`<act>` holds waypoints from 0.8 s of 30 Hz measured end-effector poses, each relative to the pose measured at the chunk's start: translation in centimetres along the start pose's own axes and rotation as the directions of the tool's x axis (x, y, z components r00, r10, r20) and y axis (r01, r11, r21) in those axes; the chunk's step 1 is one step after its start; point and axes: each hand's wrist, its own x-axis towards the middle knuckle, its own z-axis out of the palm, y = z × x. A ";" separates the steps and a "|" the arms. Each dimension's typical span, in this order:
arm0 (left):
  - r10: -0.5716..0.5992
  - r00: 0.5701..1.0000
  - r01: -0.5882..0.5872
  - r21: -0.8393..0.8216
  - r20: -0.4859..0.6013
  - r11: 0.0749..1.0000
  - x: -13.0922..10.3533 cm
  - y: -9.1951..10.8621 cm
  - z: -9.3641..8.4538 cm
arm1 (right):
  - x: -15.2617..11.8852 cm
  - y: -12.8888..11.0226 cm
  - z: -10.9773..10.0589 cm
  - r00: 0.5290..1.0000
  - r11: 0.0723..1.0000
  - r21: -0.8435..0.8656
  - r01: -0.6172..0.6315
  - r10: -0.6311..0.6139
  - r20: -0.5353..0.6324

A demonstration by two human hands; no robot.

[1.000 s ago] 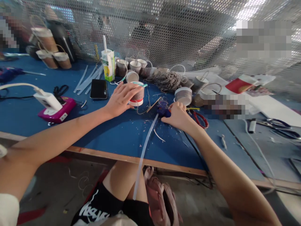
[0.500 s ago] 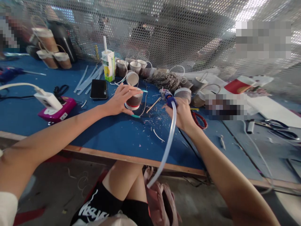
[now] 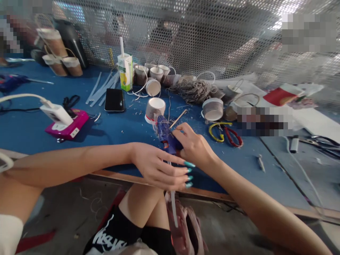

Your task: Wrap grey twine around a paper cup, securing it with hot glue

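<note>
My right hand is closed around the handle of a blue hot glue gun, whose nozzle points away from me towards a small paper cup bucket. A long translucent glue stick comes out of the back of the gun and hangs past the table edge. My left hand, with green nails, lies across the glue stick just behind the gun. Its fingers are stretched out, and the palm side is hidden. The cup stands on the blue table with its white opening up and a red-and-white rim at its base.
Behind stand several small cups, a heap of grey twine and a drink carton. A black phone and a purple power strip lie left. Right are yellow-and-red-handled pliers, another cup and scissors.
My left hand has let go of the cup and moved down and right to the glue stick. My right hand has brought the glue gun left and nearer, its nozzle now at the cup.
</note>
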 end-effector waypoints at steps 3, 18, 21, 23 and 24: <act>0.003 1.000 -0.003 0.009 0.014 1.000 0.5 0.1 0.0 | 0.0 -0.7 -0.3 0.999 0.992 -0.119 0.035 -0.031 0.038; -0.139 0.956 0.180 -0.143 0.259 0.973 1.1 0.6 -0.5 | 0.6 -1.4 1.2 0.958 0.918 -0.328 0.222 -0.267 -0.100; -0.115 0.966 0.170 -0.236 0.231 0.957 1.0 0.6 -0.5 | 0.6 -1.9 1.3 0.951 0.914 -0.348 0.209 -0.273 -0.144; -0.031 0.994 0.047 -0.143 0.108 0.989 0.7 0.7 -0.3 | 0.6 -2.0 1.4 0.951 0.913 -0.353 0.204 -0.270 -0.150; 0.015 0.999 -0.012 -0.066 0.039 0.998 0.4 0.7 -0.2 | 0.6 -2.0 1.4 0.952 0.913 -0.355 0.202 -0.268 -0.150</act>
